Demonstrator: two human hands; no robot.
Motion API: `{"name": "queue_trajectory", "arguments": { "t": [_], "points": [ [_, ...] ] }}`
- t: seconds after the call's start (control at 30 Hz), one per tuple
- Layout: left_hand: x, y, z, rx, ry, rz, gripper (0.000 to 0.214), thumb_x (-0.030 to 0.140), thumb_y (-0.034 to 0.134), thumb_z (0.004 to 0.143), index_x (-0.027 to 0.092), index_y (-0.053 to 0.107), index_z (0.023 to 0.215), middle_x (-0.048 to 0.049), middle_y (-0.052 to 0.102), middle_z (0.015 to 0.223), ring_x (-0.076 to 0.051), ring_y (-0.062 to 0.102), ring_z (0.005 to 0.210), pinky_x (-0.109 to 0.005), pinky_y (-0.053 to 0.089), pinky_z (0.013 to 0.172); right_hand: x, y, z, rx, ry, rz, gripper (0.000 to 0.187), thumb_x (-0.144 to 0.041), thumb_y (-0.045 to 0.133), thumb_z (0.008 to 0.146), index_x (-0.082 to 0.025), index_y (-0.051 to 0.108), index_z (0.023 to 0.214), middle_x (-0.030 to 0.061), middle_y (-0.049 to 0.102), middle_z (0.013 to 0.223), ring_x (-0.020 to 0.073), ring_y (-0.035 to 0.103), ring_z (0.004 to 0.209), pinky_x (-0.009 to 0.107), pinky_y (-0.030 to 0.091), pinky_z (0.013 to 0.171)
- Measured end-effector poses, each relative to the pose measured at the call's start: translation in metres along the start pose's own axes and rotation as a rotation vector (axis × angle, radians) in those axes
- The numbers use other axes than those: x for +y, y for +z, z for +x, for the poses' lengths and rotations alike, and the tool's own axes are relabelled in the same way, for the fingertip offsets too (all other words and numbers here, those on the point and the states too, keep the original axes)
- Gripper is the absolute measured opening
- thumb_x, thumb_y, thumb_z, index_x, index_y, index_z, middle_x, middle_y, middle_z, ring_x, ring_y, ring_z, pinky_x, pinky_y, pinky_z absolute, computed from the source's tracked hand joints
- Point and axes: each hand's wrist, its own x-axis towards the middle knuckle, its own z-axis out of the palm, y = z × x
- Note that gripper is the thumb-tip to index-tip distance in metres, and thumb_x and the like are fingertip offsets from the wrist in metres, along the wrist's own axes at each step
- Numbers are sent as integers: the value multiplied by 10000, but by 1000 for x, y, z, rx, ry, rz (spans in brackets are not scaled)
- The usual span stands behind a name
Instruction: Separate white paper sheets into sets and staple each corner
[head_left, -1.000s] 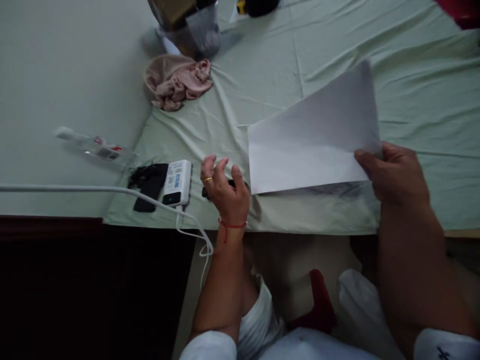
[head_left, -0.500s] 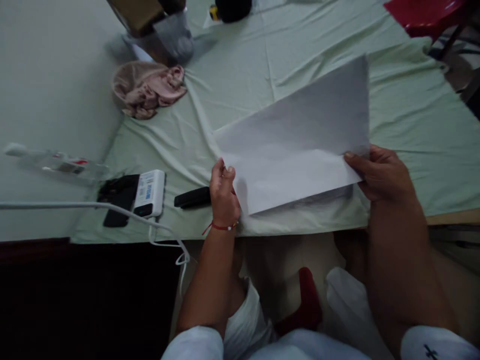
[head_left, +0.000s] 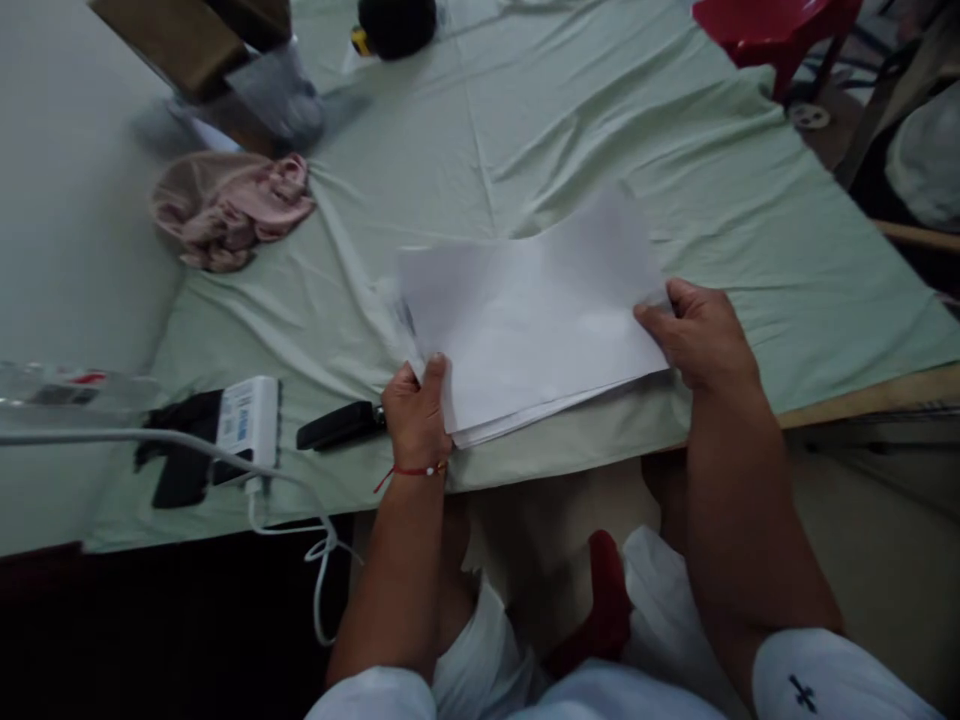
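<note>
- a sheaf of white paper (head_left: 525,320) lies at the near edge of the desk (head_left: 600,130), on pale green cloth, its long axis running left to right and its far edge curling up.
- the left hand (head_left: 416,415) pinches the near left corner, thumb on top; the right hand (head_left: 697,335) clamps the right edge, fingers (head_left: 656,318) closed on the sheets, so the paper spans both hands.
- a slim black object (head_left: 337,425) sits just beside the left hand, a white device (head_left: 247,420) farther left, a pink cloth (head_left: 225,205) well apart.
</note>
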Motion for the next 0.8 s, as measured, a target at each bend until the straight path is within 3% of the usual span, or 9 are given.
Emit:
{"name": "queue_trajectory", "arguments": {
  "t": [0.17,0.33,0.43,0.57,0.7,0.8],
  "points": [
    [2,-5,0,-180,-52,-11,423,402,937,592,215,711,897,-9,763,832,-206,731,858,-304,582,809,-1,-1,1,113,11,106,162,-202,733,813,-247,623,703,-37,608,687,103,485,569,244,379,518],
    [0,-8,1,-71,-96,16,432,516,939,625,188,688,755,41,638,603,-155,644,626,-272,533,611,-10,5,-3,142,74,197,104,-258,774,787,-259,683,737,-18,665,724,121,527,587,255,416,523],
    [4,-6,-2,-105,-111,-63,465,579,922,641,194,714,800,7,715,679,-178,691,688,-289,571,646,-10,8,-3,169,68,226,123,-292,812,770,-262,696,744,-15,674,721,129,545,598,263,439,539],
    [7,-7,-5,-218,-142,-74,455,443,993,553,201,720,825,11,725,682,-183,708,685,-289,586,649,-7,10,-3,244,41,270,148,-270,824,746,-246,681,715,-27,645,682,110,513,561,255,432,530],
    [6,-11,-4,-110,-132,-34,470,511,983,573,184,675,713,43,651,585,-135,633,552,-268,561,577,-8,14,-3,220,79,295,153,-292,838,744,-237,697,724,-18,652,688,112,524,569,254,425,524],
    [9,-13,-4,-127,-135,-71,485,589,932,646,184,701,781,-5,714,663,-208,747,727,-312,617,671,-8,15,-2,216,80,252,183,-327,848,761,-252,684,729,-7,666,717,132,549,588,270,429,522]
  ]
}}
